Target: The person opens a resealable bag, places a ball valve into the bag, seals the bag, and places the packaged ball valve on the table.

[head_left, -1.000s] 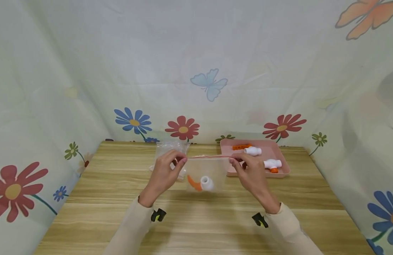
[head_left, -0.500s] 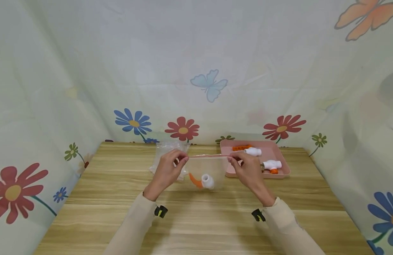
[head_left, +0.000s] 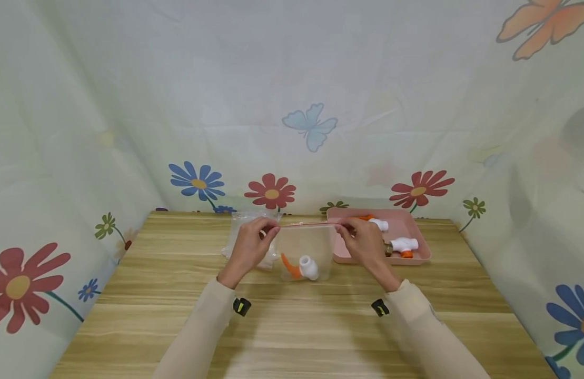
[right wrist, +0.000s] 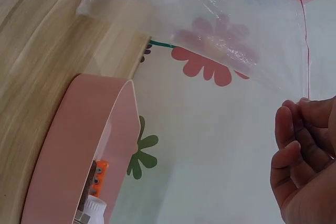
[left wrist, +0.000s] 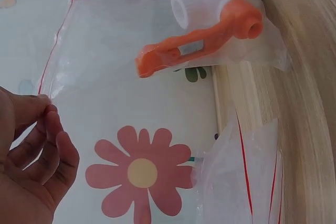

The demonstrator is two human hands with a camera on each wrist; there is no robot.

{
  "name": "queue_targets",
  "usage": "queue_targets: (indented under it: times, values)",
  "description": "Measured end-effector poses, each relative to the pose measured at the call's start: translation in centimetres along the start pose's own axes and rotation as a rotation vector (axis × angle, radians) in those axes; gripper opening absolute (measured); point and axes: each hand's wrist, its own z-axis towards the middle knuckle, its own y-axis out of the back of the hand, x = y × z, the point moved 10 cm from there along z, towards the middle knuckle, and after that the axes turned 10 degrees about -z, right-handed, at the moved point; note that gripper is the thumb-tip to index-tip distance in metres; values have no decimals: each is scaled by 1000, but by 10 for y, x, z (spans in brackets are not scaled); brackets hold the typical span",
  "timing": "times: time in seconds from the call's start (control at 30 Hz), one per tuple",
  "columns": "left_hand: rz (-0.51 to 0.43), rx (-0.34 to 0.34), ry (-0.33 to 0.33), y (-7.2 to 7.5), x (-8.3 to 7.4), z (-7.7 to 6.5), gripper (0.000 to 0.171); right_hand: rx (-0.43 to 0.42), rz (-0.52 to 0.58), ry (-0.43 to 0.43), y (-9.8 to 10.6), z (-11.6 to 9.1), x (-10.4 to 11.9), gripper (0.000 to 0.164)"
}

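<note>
A clear zip bag (head_left: 303, 245) with a red line along its top edge hangs between my two hands. Inside, at the bottom, lies a white plastic ball valve (head_left: 308, 267) with an orange lever handle (left wrist: 210, 38). My left hand (head_left: 251, 245) pinches one top corner of the bag between thumb and forefinger, the other fingers curled below. At the opposite corner my right hand (head_left: 363, 241) pinches the same edge, which is stretched straight between them. In the right wrist view the thumb and forefinger of the right hand (right wrist: 307, 145) meet at the red line.
Behind the left hand a stack of clear zip bags (left wrist: 236, 182) lies on the wooden table (head_left: 292, 337). At the back right stands a pink tray (head_left: 417, 231) holding more white valves (head_left: 405, 244) with orange parts. A flower-printed cloth (head_left: 310, 79) hangs behind the table.
Both hands have moved slightly away from me and closer together, taking the top edge of the bag with them. The valve has stayed at the bottom of the bag.
</note>
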Motion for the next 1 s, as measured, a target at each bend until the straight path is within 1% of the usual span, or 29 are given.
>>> queue_targets:
  times: [0.07,0.2,0.3,0.5,0.67,0.77,0.83,1.0]
  values:
    - [-2,-6,28,-1,5,3,8,16,-7,-6,-4,4,-3,9]
    - [-8,-12,108,-4,17,10,10,50,-10,-9,-15,11,-9,10]
    - [-16,-23,148,-6,24,14,11,74,-16,-21,-23,17,-15,14]
    - [-29,-31,192,-10,36,20,14,106,-66,-50,-34,27,-22,17]
    - [-91,-23,251,-15,48,23,17,141,-76,-61,-42,35,-27,15]
    - [-126,-26,290,-19,55,26,17,167,-104,-70,-49,40,-31,15]
    - [-132,-31,309,-20,59,28,16,184,-126,-80,-54,43,-35,15]
    - [-139,-43,330,-25,68,32,15,224,-152,-115,-64,49,-43,18]
